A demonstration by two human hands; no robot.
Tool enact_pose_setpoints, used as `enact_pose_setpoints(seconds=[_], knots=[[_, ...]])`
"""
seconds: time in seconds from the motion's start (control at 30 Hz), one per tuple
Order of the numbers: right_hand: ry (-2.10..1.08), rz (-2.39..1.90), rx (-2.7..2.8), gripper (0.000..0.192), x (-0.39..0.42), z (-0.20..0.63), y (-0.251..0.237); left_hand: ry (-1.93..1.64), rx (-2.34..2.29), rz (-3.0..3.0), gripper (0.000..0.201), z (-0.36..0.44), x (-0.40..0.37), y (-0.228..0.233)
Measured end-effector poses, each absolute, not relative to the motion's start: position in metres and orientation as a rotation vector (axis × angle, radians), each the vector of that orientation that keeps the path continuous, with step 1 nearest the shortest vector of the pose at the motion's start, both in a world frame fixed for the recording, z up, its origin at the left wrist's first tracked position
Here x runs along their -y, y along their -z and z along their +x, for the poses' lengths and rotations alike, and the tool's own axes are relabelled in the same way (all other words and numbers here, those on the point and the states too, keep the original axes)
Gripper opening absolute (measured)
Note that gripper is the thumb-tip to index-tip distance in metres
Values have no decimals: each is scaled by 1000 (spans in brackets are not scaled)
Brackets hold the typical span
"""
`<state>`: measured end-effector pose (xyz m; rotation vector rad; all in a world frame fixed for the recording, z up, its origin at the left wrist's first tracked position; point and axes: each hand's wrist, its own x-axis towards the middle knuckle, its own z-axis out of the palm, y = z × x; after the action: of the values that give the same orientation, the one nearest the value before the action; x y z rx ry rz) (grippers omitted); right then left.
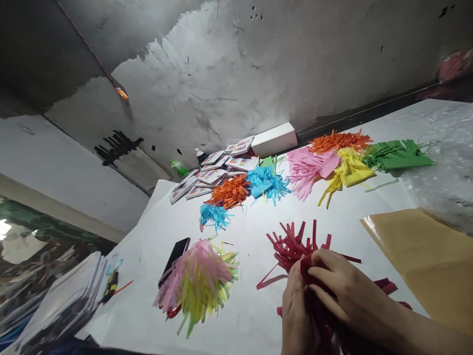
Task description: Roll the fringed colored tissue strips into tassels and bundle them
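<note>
Both hands meet at lower centre-right of the frame. Left hand (297, 308) and right hand (345, 291) have fingers closed on the red fringed paper (295, 244). Its strips fan toward upper left, beyond the fingertips.

Both hands — left hand (297, 315), right hand (347, 291) — grip red paper fringe (291, 244).

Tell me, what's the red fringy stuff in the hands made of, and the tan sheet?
The red fringe looks like thin matte paper: flat strips, cleanly cut, curling limply. The tan sheet seems glossy paper or plastic film; its corner shines, so it is hard to tell.
</note>
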<state>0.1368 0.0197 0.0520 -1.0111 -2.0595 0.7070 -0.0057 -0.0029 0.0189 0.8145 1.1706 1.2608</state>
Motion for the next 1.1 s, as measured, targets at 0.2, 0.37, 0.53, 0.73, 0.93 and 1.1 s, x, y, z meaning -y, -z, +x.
enact_pose_setpoints(seconds=[0.2,0.37,0.53,0.73,0.93,1.1], knots=[[-1120,-1062,1793,20,-26,140,-53,-1255,-1160,906,60,-3,8,-11],[-1302,-1105,1739,18,-41,145,-55,-1211,-1172,1117,47,-13,0,-19],[-1340,-1110,1773,18,-56,159,-60,-1132,-1215,1493,29,-26,-13,-38],[-936,-1123,1883,12,-41,156,-62,-1036,-1223,1855,25,-36,-17,-46],[-879,-1134,2059,27,-40,152,-53,-1173,-1237,2343,51,-40,-22,-38],[-1012,-1143,1928,27,-50,167,-70,-1134,-1242,2790,34,-45,-27,-58]])
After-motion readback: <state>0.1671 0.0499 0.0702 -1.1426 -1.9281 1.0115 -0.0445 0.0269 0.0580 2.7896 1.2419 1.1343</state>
